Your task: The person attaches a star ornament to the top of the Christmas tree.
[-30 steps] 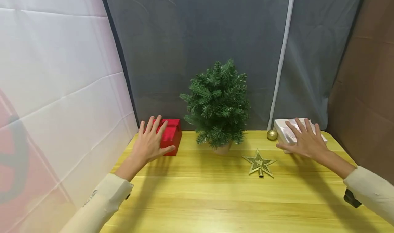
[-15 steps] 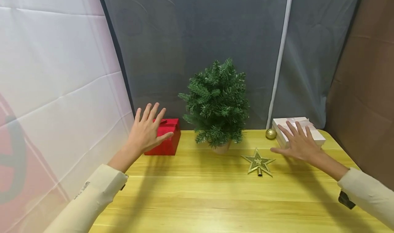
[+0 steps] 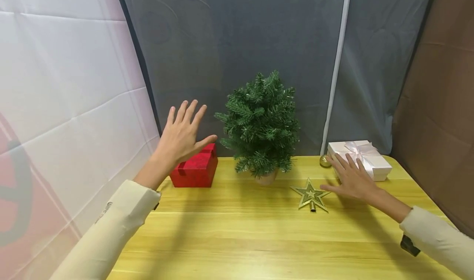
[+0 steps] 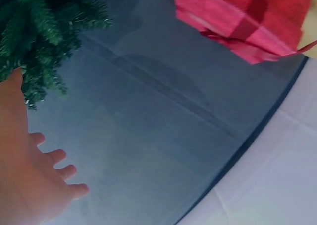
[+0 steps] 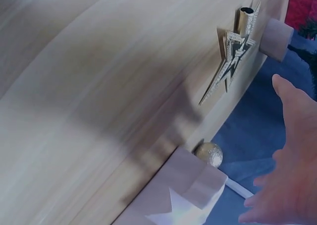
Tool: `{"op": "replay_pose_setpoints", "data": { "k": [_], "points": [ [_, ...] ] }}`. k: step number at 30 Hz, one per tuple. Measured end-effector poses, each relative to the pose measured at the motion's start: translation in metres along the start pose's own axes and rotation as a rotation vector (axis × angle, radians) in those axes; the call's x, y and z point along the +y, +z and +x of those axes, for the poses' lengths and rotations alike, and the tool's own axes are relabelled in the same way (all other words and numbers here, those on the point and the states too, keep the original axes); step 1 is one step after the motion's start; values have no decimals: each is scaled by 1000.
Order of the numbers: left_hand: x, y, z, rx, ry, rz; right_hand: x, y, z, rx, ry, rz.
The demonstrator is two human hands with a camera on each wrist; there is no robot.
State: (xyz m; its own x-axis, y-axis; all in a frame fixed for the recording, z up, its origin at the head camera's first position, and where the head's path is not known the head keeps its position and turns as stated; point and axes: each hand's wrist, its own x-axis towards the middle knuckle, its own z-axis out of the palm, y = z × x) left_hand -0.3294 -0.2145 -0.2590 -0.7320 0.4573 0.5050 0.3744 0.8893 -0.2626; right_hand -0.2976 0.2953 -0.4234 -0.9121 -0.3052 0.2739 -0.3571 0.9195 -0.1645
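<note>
My left hand is raised with fingers spread, above and in front of a red gift box; it holds nothing. In the left wrist view that hand is apart from the box. My right hand, fingers spread, hovers between a gold star tree topper and a white gift box with a pale ribbon. A gold ball ornament beside the white box is partly covered by its fingers. In the right wrist view the topper and ball both lie apart from the hand.
A small artificial Christmas tree in a light pot stands at the back middle of the wooden table. A grey cloth hangs behind it, with a white panel left and a brown one right.
My left hand has risen away from the red box, uncovering more of it. The right hand has moved left and nearer, so the white box's ribbon shows. The objects have stayed put.
</note>
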Motion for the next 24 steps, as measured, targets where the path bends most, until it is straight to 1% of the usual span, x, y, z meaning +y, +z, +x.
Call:
{"op": "replay_pose_setpoints", "data": {
  "k": [3, 9, 11, 16, 19, 21, 24],
  "points": [
    [5, -6, 9, 9, 9, 1, -2, 4, -1, -5, -16, 38],
    [12, -16, 23, 44, 22, -3, -6, 12, -4, 12, -74, 53],
    [14, -19, 27, 58, 25, -11, -6, 16, -4, 21, -102, 49],
    [19, -25, 35, 74, 33, -35, -5, 25, -5, 34, -181, 119],
    [22, -28, 40, 74, 35, -54, 1, 35, -6, 49, -244, 138],
    [24, -29, 43, 71, 31, -69, 2, 37, -6, 25, -281, 168],
    [28, -30, 48, 61, 21, -97, 0, 36, -7, -60, -297, 232]
  ]
}}
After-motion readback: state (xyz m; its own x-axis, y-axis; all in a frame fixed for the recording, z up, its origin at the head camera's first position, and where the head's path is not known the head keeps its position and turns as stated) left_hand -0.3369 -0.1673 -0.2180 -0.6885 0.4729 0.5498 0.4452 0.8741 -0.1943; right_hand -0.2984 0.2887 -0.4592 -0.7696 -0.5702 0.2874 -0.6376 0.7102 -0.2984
